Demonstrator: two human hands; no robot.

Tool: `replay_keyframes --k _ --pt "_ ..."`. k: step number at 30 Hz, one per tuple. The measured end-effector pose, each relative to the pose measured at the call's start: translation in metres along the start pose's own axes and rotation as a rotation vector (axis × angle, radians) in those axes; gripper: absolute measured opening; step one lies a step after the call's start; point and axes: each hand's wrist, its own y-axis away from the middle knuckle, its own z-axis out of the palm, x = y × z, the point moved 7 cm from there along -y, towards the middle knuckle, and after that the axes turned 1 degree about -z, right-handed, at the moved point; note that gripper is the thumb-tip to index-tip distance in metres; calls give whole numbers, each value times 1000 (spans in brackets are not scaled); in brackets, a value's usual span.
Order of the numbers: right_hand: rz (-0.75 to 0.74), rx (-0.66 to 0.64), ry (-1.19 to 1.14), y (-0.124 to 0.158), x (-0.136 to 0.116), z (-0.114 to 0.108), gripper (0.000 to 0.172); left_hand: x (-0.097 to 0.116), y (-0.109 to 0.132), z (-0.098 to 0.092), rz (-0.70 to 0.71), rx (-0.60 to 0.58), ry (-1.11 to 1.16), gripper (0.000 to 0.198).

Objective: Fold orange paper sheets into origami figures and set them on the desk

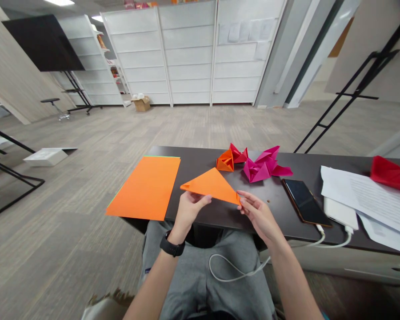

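My right hand [258, 215] is pinching the right corner of an orange paper triangle [211, 186] between thumb and fingers. My left hand [188, 211] is loosely curled at the triangle's lower edge, toward its left corner, though I can't tell from this feed whether it's pinching. A black smartwatch [172, 245] sits on that wrist. The triangle is held up just above the near edge of the dark counter [193, 166], tilted slightly, with a fold visible along it.

Just past the triangle, a folded orange-and-red origami piece [231, 159] sits on the counter, beside a larger magenta origami piece [263, 165]. To my left lies a flat orange paper sheet [143, 187], partly overhanging the counter's edge. To my right are a black smartphone [305, 202], then a white power bank [340, 213] partly under printed white papers [373, 200], with crumpled red paper [391, 173] at the far end. A white cable [233, 271] loops below my hands over my grey trousers [200, 275].
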Motion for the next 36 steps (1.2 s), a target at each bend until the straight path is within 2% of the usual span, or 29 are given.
replay_keyframes --k 2,4,7,9,12,14,17,23,30,33,36 --pt "-29 -44 94 3 2 9 51 0 3 4 0 51 25 47" --pt "-125 -45 262 7 -4 15 47 -1 4 6 7 82 43 45" --pt "-420 104 626 20 -31 24 41 -2 4 6 18 107 17 41" --pt "-623 146 821 33 -49 40 46 -2 5 7 22 111 -32 35" --pt "-753 -22 927 42 -55 73 53 2 8 13 47 79 -93 29" --pt "-747 -68 902 41 -54 83 50 7 11 19 87 28 -119 28" --pt "-681 -88 783 34 -51 85 43 13 12 22 136 -7 -172 30" --pt "-586 -158 592 26 -52 85 37 17 6 16 156 79 -243 30" --pt "-560 -122 555 20 -49 83 33 24 4 16 179 95 -306 23" --pt "-535 -79 562 17 -46 81 32 32 3 13 226 158 -432 15" --pt "-498 -20 557 13 -45 77 30 40 1 12 295 203 -579 15"
